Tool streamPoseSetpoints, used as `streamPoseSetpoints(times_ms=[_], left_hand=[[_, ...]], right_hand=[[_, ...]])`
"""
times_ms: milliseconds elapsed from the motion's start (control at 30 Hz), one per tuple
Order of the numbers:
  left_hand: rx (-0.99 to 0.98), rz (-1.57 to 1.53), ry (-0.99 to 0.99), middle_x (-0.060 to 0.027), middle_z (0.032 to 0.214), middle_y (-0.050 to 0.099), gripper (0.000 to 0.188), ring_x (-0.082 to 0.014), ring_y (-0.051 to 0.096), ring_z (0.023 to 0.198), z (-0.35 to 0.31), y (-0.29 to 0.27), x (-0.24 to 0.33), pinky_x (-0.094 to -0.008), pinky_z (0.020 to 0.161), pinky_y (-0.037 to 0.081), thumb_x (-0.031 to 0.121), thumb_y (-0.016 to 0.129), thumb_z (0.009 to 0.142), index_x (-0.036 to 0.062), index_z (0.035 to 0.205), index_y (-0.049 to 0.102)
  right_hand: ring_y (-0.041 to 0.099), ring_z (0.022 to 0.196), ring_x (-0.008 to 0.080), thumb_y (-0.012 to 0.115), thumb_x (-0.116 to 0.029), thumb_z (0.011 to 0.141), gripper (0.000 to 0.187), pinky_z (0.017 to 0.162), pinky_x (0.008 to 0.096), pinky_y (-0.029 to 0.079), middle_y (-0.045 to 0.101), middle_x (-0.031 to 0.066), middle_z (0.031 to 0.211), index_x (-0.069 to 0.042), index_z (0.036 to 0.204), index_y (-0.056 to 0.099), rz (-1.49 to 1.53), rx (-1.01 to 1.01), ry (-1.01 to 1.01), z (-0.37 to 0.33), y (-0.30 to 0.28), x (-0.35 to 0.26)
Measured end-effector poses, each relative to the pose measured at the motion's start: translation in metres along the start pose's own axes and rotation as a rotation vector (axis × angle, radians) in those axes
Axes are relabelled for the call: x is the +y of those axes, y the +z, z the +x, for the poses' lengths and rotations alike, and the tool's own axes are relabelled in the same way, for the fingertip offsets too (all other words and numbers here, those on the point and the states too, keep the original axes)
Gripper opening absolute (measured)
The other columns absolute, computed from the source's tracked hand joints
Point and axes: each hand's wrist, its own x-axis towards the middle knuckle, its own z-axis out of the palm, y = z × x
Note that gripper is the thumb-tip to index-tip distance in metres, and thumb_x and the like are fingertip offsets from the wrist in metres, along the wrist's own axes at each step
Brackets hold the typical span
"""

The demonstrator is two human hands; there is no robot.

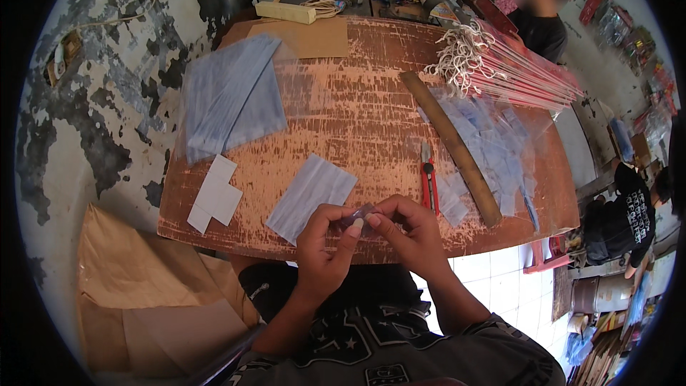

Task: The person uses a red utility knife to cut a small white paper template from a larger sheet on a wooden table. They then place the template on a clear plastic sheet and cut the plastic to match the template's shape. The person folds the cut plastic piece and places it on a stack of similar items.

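Observation:
Between both hands, over the table's front edge, is a small piece of clear plastic sheet [362,215]. My left hand [327,246] pinches its left side with thumb and forefinger. My right hand [411,232] pinches the right side the same way, and the fingertips nearly meet. Just left of the hands a stack of clear plastic sheets [312,196] lies flat. Further left rests a white paper cutout [214,195] with a stepped outline. A red utility knife [429,182], blade pointing away from me, lies beyond my right hand.
A long wooden strip [454,150] lies slanted beside scattered plastic pieces [493,146]. Large plastic sheets [232,100] cover the table's far left. White-corded red rods [511,68] are heaped far right. A power strip [286,12] sits at the back. Two people are off to the right.

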Motion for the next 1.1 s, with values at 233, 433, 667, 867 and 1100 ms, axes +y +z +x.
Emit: streamPoseSetpoints(times_ms=[233, 433, 667, 867, 1100], left_hand=[[-0.278, 0.003, -0.094, -0.002, 0.077, 0.058, 0.021, -0.0089, 0.052, 0.062, 0.009, -0.026, 0.0, -0.0247, 0.058, 0.041, 0.018, 0.062, 0.103, -0.0021, 0.096, 0.063], [-0.292, -0.435, -0.407, 0.0017, 0.072, 0.053, 0.028, -0.0026, 0.043, 0.055, 0.004, -0.019, 0.007, -0.0189, 0.05, 0.032, 0.027, 0.055, 0.107, 0.0033, 0.092, 0.059], [-0.302, -0.84, -0.516, 0.0022, 0.074, 0.054, 0.03, -0.001, 0.037, 0.052, -0.011, -0.01, -0.008, -0.0192, 0.049, 0.029, 0.03, 0.051, 0.109, 0.0025, 0.106, 0.062], [-0.247, -0.835, -0.49, 0.0034, 0.072, 0.053, 0.03, -0.0006, 0.035, 0.051, -0.009, -0.007, -0.009, -0.0192, 0.05, 0.03, 0.031, 0.05, 0.11, 0.0036, 0.106, 0.061], [-0.068, -0.776, -0.525, 0.0065, 0.061, 0.042, 0.029, -0.0015, 0.037, 0.052, -0.006, 0.003, 0.0, -0.0185, 0.054, 0.034, 0.03, 0.047, 0.111, 0.0085, 0.093, 0.054]], right_hand=[[0.067, 0.08, 0.0114, 0.07, -0.01, 0.097, 0.013, 0.071, 0.0261, 0.052, 0.07, 0.0072, 0.088, 0.002, 0.102, 0.069, -0.151, -0.184, -0.131, 0.003, -0.016, -0.019], [0.067, 0.078, 0.0098, 0.069, -0.008, 0.098, 0.012, 0.069, 0.0249, 0.054, 0.069, 0.006, 0.09, 0.002, 0.104, 0.069, 0.171, -0.256, 0.027, -0.001, -0.016, -0.02], [0.071, 0.076, 0.015, 0.07, -0.004, 0.096, 0.01, 0.068, 0.0257, 0.058, 0.07, 0.0095, 0.09, 0.004, 0.101, 0.068, 0.456, -0.281, 0.101, -0.001, -0.012, -0.008], [0.074, 0.073, 0.0222, 0.073, 0.001, 0.091, 0.014, 0.063, 0.0299, 0.062, 0.07, 0.0151, 0.091, 0.008, 0.1, 0.065, 0.529, -0.187, 0.068, -0.001, -0.006, 0.008], [0.072, 0.09, 0.0151, 0.071, 0.001, 0.093, 0.015, 0.081, 0.0275, 0.058, 0.072, 0.0094, 0.097, 0.003, 0.107, 0.067, 0.32, -0.122, 0.018, -0.002, 0.003, -0.003]])
